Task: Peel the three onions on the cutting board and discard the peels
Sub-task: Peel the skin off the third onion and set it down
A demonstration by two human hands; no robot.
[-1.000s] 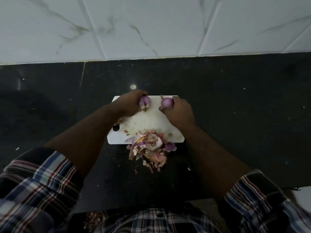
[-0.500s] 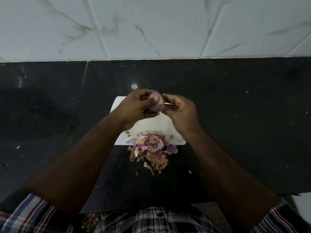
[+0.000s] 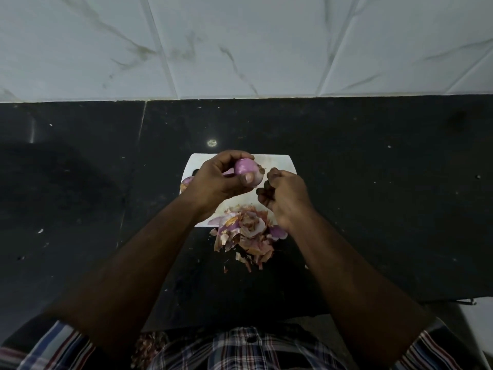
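Above the cutting board (image 3: 277, 162), the left hand (image 3: 216, 180) gripped an onion (image 3: 248, 172) — thumb across it. Beside it the right hand (image 3: 285, 196) curled, contents unclear; peels (image 3: 245, 233) lay heaped at the near edge.

A home kitchen: a black stone tabletop (image 3: 373, 182) meets white marble-look wall tiles (image 3: 240, 44) at twelve o'clock, with a white cutting board (image 3: 280, 162) and onion peels (image 3: 245, 236) at centre.
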